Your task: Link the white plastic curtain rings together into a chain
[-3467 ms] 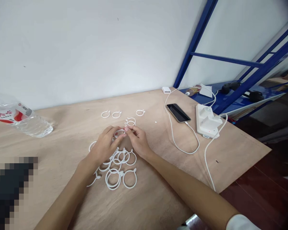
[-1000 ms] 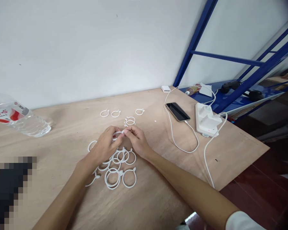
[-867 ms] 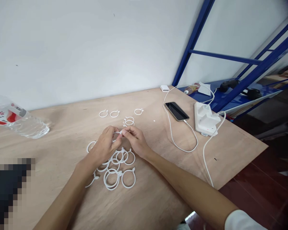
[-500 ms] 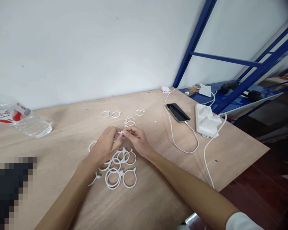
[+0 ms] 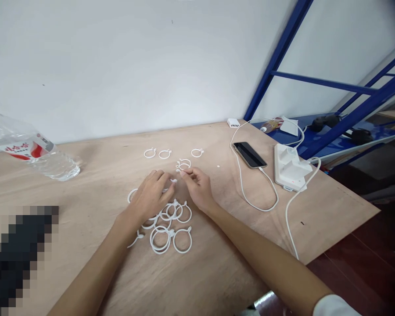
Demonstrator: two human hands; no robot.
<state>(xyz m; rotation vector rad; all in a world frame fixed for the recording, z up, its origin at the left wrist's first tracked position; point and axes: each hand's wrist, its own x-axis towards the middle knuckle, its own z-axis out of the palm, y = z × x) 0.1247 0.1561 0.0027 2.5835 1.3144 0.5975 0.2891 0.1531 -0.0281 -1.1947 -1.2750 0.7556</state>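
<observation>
My left hand (image 5: 154, 191) is closed around a white curtain ring (image 5: 174, 180). Only the ring's small knobbed end shows past the fingertips; the rest is hidden by the hand. To its right, my right hand (image 5: 199, 186) has thumb and fingers pinched together at the near edge of a small group of white rings (image 5: 184, 163). Whatever is between those fingertips is too small to make out. Several overlapping white curtain rings (image 5: 182, 241) with knobbed ends lie below the hands, partly covered by my left hand and forearm. Single rings (image 5: 165, 154) lie farther back, toward the wall.
A water bottle (image 5: 36, 149) lies tilted at the left, above a pixelated dark shape (image 5: 19, 259). On the right are a phone (image 5: 249, 154) on a white cable, a power strip (image 5: 289, 169) with plugs, and a white charger (image 5: 233, 123). A blue metal frame (image 5: 273, 66) stands beyond the table.
My hands have come apart. The right one has let go of the knobbed end and moved up and right to the small ring group; the left still holds its ring. The view has shifted slightly.
</observation>
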